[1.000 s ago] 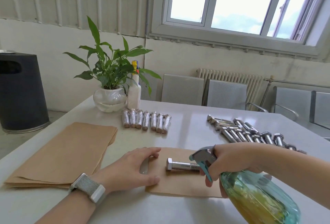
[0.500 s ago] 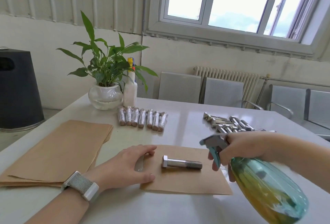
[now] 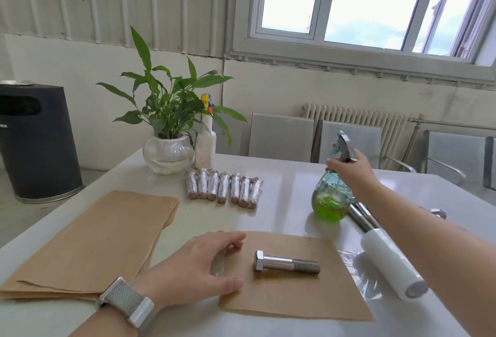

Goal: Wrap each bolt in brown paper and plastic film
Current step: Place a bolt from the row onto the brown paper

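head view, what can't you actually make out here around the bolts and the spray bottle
- Loose bolts: head view, mostly hidden behind the right forearm, so no count.
- Spray bottle: the right hand covers its neck; whether the base touches the table is unclear.
- Film roll: the forearm hides part of it.
- White bottle: label too small to read.
- Wrapped bolts: contents covered by film.

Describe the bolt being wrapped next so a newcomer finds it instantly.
Start at the white table and find the single brown paper sheet nearest the camera, its left edge pressed by the left hand. The bare bolt lies flat at its middle, hex head pointing left. Unlike the wrapped bolts lined up near the plant, it is shiny uncovered steel and lies alone.
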